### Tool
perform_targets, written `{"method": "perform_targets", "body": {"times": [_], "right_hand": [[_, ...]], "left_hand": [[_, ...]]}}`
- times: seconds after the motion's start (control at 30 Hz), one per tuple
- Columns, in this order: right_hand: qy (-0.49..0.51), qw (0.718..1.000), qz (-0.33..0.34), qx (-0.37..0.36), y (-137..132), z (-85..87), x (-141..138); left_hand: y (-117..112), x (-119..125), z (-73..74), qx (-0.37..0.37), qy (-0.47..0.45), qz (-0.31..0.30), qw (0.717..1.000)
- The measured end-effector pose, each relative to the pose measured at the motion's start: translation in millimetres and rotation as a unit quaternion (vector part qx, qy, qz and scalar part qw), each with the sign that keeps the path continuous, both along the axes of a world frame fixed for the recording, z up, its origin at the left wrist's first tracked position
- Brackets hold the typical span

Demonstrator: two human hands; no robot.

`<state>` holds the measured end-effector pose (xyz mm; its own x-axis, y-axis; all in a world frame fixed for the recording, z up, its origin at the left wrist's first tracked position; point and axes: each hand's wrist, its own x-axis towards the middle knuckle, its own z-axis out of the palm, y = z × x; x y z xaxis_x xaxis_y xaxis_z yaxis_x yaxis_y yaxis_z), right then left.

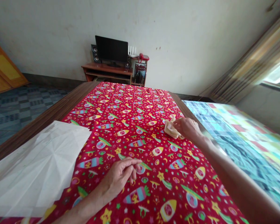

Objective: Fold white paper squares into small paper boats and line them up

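Observation:
My right hand (188,127) is at the right side of a red patterned cloth, its fingers closed on a small cream piece of folded paper (170,129). The fingertips are partly hidden, and the paper looks crumpled with several layers. Nearer to me, my left hand (124,171) hovers over or rests on the red cloth (140,149); which of these I cannot tell. Its index finger stretches out, the other fingers bend loosely, and nothing shows in it. To its left lies a stack of creased white paper sheets (49,161).
Brown wooden edges (77,96) border the cloth. On the right is a bed with a blue checked cover (224,137). A small desk (107,70) with a monitor (112,49), speakers and a red telephone (143,57) stands against the far wall. A yellow cabinet (4,70) is at left.

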<state>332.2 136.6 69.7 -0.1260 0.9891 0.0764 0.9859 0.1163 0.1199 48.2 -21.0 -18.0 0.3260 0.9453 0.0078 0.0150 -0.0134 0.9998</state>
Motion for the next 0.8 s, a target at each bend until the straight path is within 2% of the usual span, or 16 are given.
{"method": "perform_targets", "body": {"times": [0.3,0.63,0.73,0.8], "right_hand": [[-0.07,0.997,-0.007,0.01,-15,-9.1,-15],[-0.016,0.999,0.015,0.039,-16,-17.9,-13],[-0.018,0.998,-0.006,0.056,-21,-22.9,-12],[-0.018,0.998,-0.014,0.063,-22,-25.8,-12]], "left_hand": [[-1,2,2.3,0.007,0.006,0.005,1.0],[-3,0,1.9,0.008,0.024,0.001,1.0],[12,6,10.1,0.048,0.087,-0.014,0.995],[39,18,19.5,0.136,0.162,-0.033,0.977]]}}
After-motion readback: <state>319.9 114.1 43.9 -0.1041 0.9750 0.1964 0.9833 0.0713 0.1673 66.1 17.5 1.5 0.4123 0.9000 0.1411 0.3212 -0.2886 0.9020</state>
